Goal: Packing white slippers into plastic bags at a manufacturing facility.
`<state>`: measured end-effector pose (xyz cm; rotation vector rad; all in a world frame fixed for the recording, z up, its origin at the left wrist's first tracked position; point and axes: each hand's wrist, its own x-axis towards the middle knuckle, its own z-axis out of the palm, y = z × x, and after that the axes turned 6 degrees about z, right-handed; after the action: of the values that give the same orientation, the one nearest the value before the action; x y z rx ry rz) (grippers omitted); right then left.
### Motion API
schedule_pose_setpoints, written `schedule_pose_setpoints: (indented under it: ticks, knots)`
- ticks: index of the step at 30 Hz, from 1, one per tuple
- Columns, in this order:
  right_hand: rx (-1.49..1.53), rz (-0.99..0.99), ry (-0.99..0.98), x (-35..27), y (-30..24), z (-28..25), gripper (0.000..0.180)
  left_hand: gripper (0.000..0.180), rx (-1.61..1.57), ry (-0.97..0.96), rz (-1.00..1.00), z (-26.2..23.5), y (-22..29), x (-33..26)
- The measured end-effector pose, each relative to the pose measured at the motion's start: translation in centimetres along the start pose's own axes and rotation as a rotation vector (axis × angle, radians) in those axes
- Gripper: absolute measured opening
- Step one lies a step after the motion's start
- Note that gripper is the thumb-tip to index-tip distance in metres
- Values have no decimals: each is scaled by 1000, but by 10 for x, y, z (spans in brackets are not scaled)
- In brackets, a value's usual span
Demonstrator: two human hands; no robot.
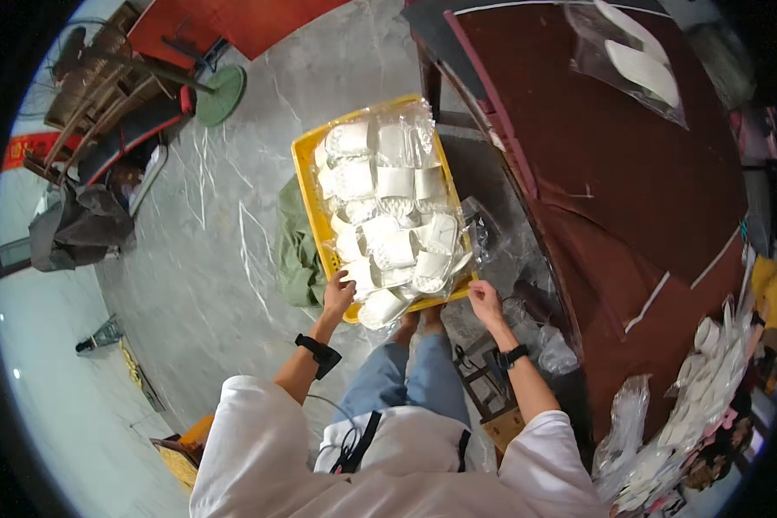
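A yellow plastic crate [303, 164] is in front of me, filled with white slippers [394, 248] in clear plastic bags. The slippers are heaped in rows, and one pair juts over the near rim. At the crate's near left corner, my left hand [338, 295] is closed on the rim, fingers curled over the edge. My right hand [485, 300] grips the near right corner, its fingers bent and partly hidden.
A table with a dark red-brown cloth [613, 198] stands at the right, bearing a bagged pair of white slippers [639, 65]. More bagged slippers [691, 414] are piled at the lower right. Green cloth [297, 250] lies left of the crate. A green fan base [222, 95] stands at the far left.
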<state>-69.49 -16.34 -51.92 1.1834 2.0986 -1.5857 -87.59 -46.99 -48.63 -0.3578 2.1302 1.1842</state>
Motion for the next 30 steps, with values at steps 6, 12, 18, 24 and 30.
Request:
schedule_pose_setpoints:
  ticks: [6,12,18,24,30]
  knots:
    - [51,611,-328,88,7,59,77,77,93,253,-166,-6,-105,60]
    - [328,620,-217,130,87,74,72,95,372,307,243,45,-90,116]
    - [626,354,-139,102,75,120,67,111,107,208,118,1,-104,178]
    - [614,626,-77,81,93,105,70,107,94,221,-77,52,-87,180]
    - [720,627,-160,51,89,141,53,102,175,337,-148,31,-118,183]
